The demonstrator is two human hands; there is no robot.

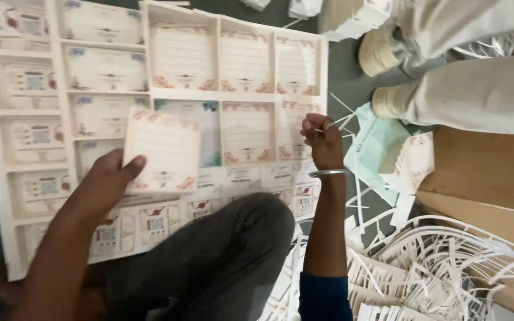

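Punching cards from die-cut sheet (150,95) | left hand (105,178) pinches freed card stack (162,148) – right hand (322,139) closed near sheet's right edge, pinch unclear | most cards remain.

A square lined card (163,150) with floral corners, tilted slightly, lifted above the printed die-cut sheet (150,77).

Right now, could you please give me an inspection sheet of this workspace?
Surface: dark floor.
Job's things: large die-cut card sheet lies flat; stack of lined floral cards lifted above it.
Clutter: white paper offcut strips, brown cardboard, loose cards.
Grippers: left hand holds the stack; right hand, with bangle, pinches at the sheet's edge.
Cables: nothing seen.
Surroundings: another person's legs and shoes.
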